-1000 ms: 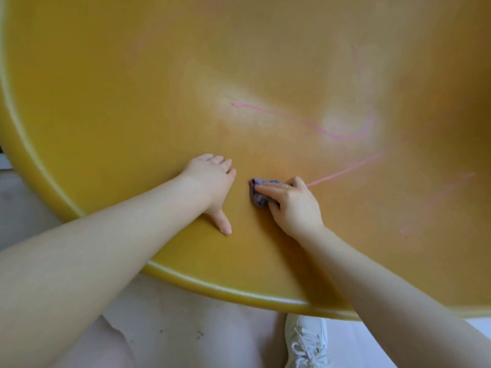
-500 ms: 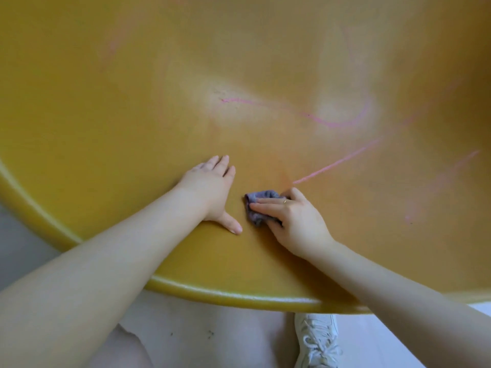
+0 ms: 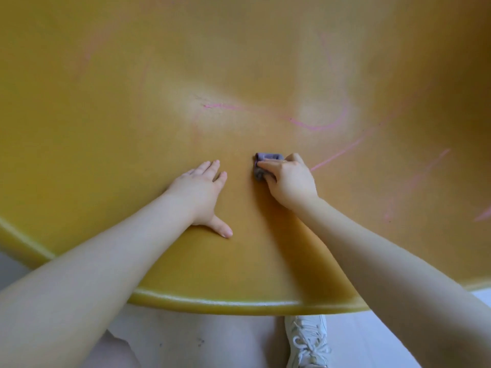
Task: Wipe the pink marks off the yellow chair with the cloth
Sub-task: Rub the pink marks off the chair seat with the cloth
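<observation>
The left hand [image 3: 202, 192] lay flat on the chair [image 3: 132, 128], fingers straight and slightly spread, thumb stretched back toward the near rim [image 3: 239, 305]. It held nothing. The right hand [image 3: 288, 181] lay just to its right, with a narrow strip of bare yellow seat between them. The fingers [image 3: 268, 164] of the right hand were curled over a small bunched purple-grey cloth [image 3: 267, 158] and pressed it against the seat. The cloth showed at the fingertips and a little beneath them, on the side of the right hand that faced the left; most of it was hidden under the fingers.

The pink marks all lay away from the cloth. One straight stroke [image 3: 337, 154] began just right of the right hand's knuckles and ran up and away to the right. A longer curved line [image 3: 313, 126] arched beyond both hands, starting above the gap between them and hooking upward further right. Fainter smears [image 3: 414, 181] sat well right of the right forearm, and a short bright streak [image 3: 482, 215] showed at the right edge of the view. Very pale traces [image 3: 87, 57] lay far beyond the left hand.

Both forearms reached in over the rim. Below the rim, under the right forearm, a white laced shoe [image 3: 308, 341] stood on a pale floor [image 3: 186, 338].
</observation>
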Motion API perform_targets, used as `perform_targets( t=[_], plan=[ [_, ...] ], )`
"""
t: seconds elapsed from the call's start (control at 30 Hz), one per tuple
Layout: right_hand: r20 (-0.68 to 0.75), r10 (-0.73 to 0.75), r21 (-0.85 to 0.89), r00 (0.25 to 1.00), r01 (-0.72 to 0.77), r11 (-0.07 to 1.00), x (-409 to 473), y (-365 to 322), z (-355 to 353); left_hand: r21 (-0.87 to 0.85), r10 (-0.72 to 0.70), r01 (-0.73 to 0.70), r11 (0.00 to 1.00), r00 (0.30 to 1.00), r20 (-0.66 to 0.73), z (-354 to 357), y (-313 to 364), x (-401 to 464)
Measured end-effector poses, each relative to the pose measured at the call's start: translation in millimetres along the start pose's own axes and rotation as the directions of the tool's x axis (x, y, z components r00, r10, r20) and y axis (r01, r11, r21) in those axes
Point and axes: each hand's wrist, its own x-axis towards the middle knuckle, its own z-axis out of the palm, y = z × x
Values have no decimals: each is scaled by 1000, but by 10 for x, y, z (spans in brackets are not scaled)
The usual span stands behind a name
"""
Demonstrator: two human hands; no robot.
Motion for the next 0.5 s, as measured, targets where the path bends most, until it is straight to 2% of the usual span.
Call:
perform_targets(
  t=[0.1, 0.17, 0.27, 0.33, 0.5],
  plan=[
    [42, -193, 49, 980, 191, 980, -468, -102, -96, -8, 5, -5, 1000, 1000, 2, -11, 9, 1],
    [99, -233, 91, 967, 225, 970, -638, -137, -158, -12, 10, -10, 1000, 1000, -2, -10, 9, 5],
    [175, -176, 110, 969, 159, 981, -545, -139, -232, -12, 11, -11, 1000, 1000, -6, -3, 10, 20],
    [223, -112, 53, 968, 102, 993, -310, -85, -193, -13, 9, -9, 1000, 1000, -3, -10, 20, 31],
    [-5, 151, -17, 988, -152, 988, 299, 127, 6, 7, -5, 5, 1000, 1000, 11, 1, 41, 76]
  ],
)
